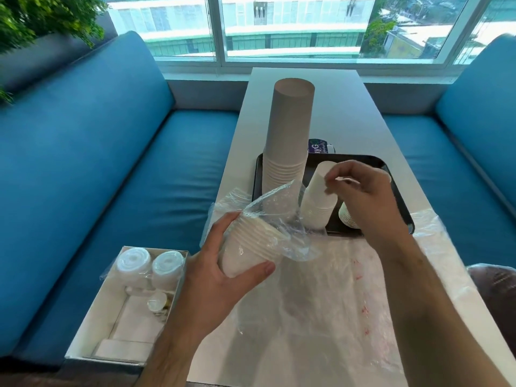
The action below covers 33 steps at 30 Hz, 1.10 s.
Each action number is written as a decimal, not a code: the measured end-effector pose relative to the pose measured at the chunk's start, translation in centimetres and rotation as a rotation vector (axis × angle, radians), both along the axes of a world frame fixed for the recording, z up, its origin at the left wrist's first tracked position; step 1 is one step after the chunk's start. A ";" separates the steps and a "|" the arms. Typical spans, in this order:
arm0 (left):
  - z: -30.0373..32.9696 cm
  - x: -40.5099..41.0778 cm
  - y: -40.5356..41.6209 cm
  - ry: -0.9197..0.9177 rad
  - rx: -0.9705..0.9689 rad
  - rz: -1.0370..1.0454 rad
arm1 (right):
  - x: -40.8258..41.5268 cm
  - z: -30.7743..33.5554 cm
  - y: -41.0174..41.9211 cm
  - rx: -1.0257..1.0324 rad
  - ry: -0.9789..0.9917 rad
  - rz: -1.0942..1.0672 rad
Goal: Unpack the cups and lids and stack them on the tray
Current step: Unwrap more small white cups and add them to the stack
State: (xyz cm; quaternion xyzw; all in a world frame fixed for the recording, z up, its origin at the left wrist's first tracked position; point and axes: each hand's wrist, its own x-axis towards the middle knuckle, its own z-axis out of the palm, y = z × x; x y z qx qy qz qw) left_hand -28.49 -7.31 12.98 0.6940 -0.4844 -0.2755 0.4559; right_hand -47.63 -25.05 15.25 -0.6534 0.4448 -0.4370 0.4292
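Holding a short stack of white cups (247, 251) on its side, the left hand (220, 277) has thumb and fingers curled round the cup walls, and the clear wrapper (275, 216) is still loose about the rims. The right hand (363, 196) is above the tray (377, 163); its fingertips (331, 181) are bent together as in a pinch, near the top of the white stack (318, 202) standing upside down there. If it holds something thin, such as a bit of film, I cannot tell, because the fingers hide it.

On the tray, the tall brown stack of cups (287, 141) stands at the left side, upside down and high above everything else. Beside it is the white stack, which leans a little, and behind the right wrist a third small group of white cups (347, 217) lies or stands low; only its rims show.

Empty plastic bags (321, 303) are spread flat on the table (304, 79) in front of the person. At the left, on the blue seat, an open box (125, 303) still keeps wrapped lids (150, 265) and some small items.

To my judgement the cups are mostly done: two or three stacks are on the tray and one last bundle is in the hand, not yet free of its wrapper. The lids are not yet unpacked, so that half of the work remains.
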 end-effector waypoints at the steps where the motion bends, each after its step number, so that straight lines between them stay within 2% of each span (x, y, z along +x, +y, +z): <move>1: -0.1 -0.1 0.0 -0.006 0.006 -0.001 | -0.2 0.8 0.8 0.037 0.007 0.127; 5: -0.1 -0.4 -0.1 -0.001 0.025 -0.007 | -0.7 2.0 2.3 0.102 0.186 0.507; 10: 0.1 -1.2 -0.3 0.022 0.055 -0.045 | -0.1 2.2 3.4 0.125 0.262 0.695; 13: 0.2 -1.4 -0.5 0.032 0.057 -0.048 | 0.5 2.1 3.7 0.081 0.312 0.721; 22: 0.6 -1.5 -0.2 -0.005 0.120 -0.030 | 0.2 1.7 4.0 0.043 0.269 0.672; 26: 0.5 -1.3 -0.1 -0.033 0.136 -0.021 | -0.3 1.9 3.7 0.133 0.161 0.594; 33: 0.7 -1.8 -0.1 0.017 0.126 -0.035 | 0.9 1.5 4.5 0.122 0.206 0.650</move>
